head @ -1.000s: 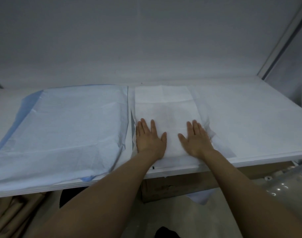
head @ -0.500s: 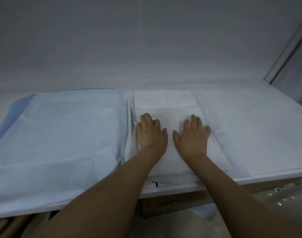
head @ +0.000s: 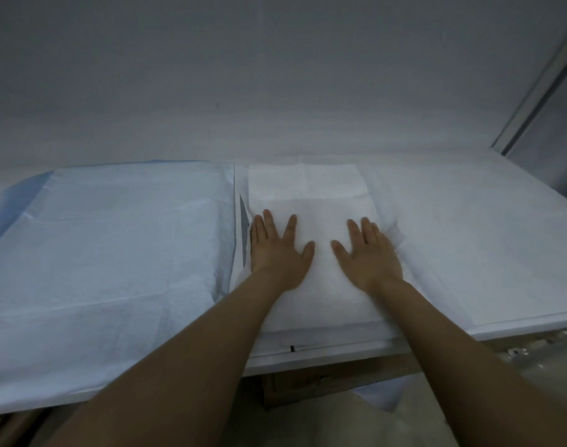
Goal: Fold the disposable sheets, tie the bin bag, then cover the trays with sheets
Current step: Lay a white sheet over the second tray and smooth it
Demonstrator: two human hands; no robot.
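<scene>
On my feed both hands lie flat on the folded sheet (head: pixel 311 195), a white stack at the middle of the table (head: pixel 324 361), reaching from its front edge back towards the wall (head: pixel 275 91). My left hand (head: pixel 277 250) presses palm down on the stack's left part, its fingers (head: pixel 290 227) straight and slightly spread, with the outer ones right at the stack's left edge. My right hand (head: pixel 369 253) presses palm down on the right part, fingers (head: pixel 367 229) straight and close together, thumb splayed towards the left hand. The two thumbs point at each other but stay apart, with bare sheet between them. Neither hand grips anything.

Just left of the stack a blue sheet (head: pixel 114 253) is spread wide, its front hanging over the table edge. A thin dark gap (head: pixel 243 227) shows between it and the stack. To the right a white sheet (head: pixel 469 237) lies flat, and the stack's right side rests on it, with a small crease by my right hand. A grey post (head: pixel 533 91) rises at the far right. Under the table I make out a brown box (head: pixel 308 385), dim and partly hidden by my arms
</scene>
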